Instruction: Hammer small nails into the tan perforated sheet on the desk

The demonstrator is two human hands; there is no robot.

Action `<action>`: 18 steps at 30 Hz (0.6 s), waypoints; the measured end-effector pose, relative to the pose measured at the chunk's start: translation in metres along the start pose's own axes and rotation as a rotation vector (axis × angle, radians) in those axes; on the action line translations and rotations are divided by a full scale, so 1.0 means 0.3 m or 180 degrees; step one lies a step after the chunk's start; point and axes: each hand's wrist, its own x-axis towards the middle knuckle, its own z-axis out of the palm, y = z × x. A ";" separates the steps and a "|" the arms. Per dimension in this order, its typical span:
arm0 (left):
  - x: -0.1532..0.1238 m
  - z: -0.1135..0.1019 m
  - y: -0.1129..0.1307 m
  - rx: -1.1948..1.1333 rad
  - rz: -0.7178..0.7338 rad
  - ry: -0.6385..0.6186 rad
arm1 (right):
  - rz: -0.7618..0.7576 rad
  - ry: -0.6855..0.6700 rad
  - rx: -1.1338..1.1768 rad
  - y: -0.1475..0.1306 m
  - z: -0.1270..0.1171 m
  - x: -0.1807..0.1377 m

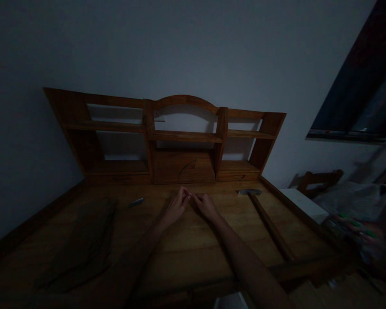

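Note:
My left hand [177, 205] and my right hand [206, 204] meet over the middle of a wooden desk [186, 240], fingertips pinched together. A tiny pale thing shows between them; I cannot make out what it is. Both hands hover close to the desk top, in front of the shelf unit's centre drawer [184, 166]. A hammer [266, 219] with a long wooden handle lies to the right of my right hand, head away from me. A small grey object [136, 201] lies to the left of my left hand.
A wooden shelf unit [167, 135] stands at the back of the desk against a pale wall. A dark flat piece [83, 240] lies on the desk's left side. A chair back [320, 178] and cluttered bags [354, 214] sit at right.

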 end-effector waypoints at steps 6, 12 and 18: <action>-0.001 -0.001 0.009 -0.0053 -0.0018 -0.0003 | -0.0001 -0.0003 0.0009 -0.001 -0.001 0.000; -0.001 0.002 0.004 -0.0152 -0.0013 -0.0003 | 0.0052 -0.0015 -0.0012 -0.002 -0.002 -0.002; -0.001 0.003 0.000 -0.0128 -0.0044 -0.0018 | 0.0073 -0.0043 -0.0012 -0.009 -0.001 -0.002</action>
